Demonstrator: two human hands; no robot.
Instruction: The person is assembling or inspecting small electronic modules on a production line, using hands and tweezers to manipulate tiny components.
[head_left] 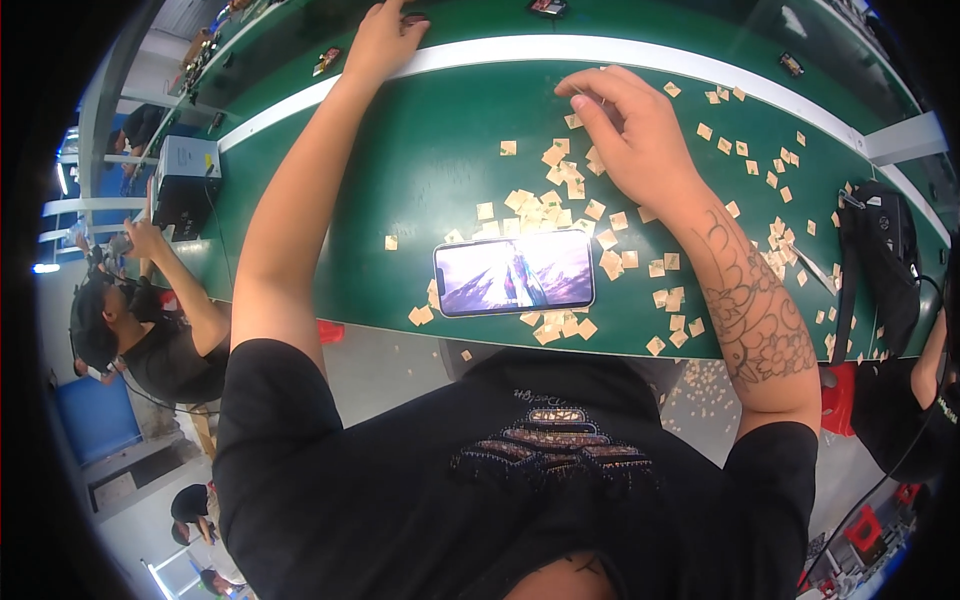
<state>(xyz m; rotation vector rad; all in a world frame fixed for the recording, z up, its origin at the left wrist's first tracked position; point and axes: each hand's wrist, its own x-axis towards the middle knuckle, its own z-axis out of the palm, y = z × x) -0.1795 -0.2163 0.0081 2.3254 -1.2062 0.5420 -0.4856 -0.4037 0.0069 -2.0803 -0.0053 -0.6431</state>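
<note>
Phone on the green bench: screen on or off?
On. The black slab phone lies flat, face up on the green bench, its screen lit with a purplish picture, among small tan paper squares.

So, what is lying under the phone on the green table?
Small tan paper squares stick out from under the edges of the phone, mostly at its lower and right sides, on the green table. How many more lie beneath is hidden by the phone.

A phone (514,273) lies on the surface (420,170) at its near edge, amid scattered paper squares (560,180). The right hand (630,125) rests behind it; the left hand (385,40) reaches farther back left. A bag (885,260) sits far right.
</note>
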